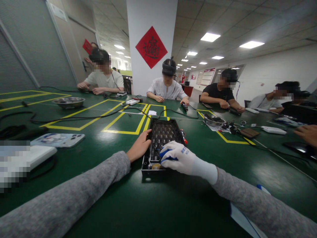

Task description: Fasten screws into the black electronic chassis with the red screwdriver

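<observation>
A long black open case (pixel 155 171) lies on the green table before me. Inside it sits a black insert (pixel 163 131) with rows of small, light-coloured pieces. My left hand (pixel 140 146) is bare and grips the case's left wall, fingers partly hidden behind the edge. Over the near right part of the case, my right hand (pixel 179 158) wears a white glove with blue fingertips. Its fingers are curled together low against the insert; whatever they pinch is hidden. Below them, a yellowish patch (pixel 156 166) shows at the case's near end. Something red and shiny (pixel 185 141) touches the case's right side.
A phone (pixel 58 140) and a white device (pixel 37 155) lie to the left. Metal bowls stand at back left (pixel 69 102) and right (pixel 215 120). Black cables (pixel 99 116) cross the yellow-taped table (pixel 119 198). A blue-white item lies under my right forearm. Several people sit opposite and right.
</observation>
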The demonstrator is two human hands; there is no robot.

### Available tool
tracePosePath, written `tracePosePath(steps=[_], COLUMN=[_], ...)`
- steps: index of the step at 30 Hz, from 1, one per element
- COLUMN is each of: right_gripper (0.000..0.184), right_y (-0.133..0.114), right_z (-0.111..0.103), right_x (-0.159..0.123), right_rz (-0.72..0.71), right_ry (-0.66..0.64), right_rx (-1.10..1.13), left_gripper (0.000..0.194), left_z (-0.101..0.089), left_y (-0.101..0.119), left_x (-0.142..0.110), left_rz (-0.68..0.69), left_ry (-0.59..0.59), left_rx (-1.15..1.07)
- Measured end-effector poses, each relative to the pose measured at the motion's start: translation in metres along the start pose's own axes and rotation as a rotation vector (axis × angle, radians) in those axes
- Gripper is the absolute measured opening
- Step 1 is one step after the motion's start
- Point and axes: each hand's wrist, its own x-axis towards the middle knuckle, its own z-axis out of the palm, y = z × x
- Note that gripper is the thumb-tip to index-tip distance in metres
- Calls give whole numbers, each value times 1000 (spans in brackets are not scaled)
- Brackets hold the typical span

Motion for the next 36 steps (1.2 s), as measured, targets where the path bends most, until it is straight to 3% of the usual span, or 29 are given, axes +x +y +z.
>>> tracePosePath(steps=[26,36], right_gripper=[20,18], right_y=[-2,1], right_z=[0,2], right_x=[-1,-1], right_rz=[34,-19], right_ry=[25,15], right_rx=[-62,-7], left_gripper=[58,58], left_z=[0,-1], left_y=[1,1], left_x=[1,1], left_rz=[-14,-8], left_ry=[-11,-18], left_rx=[29,31])
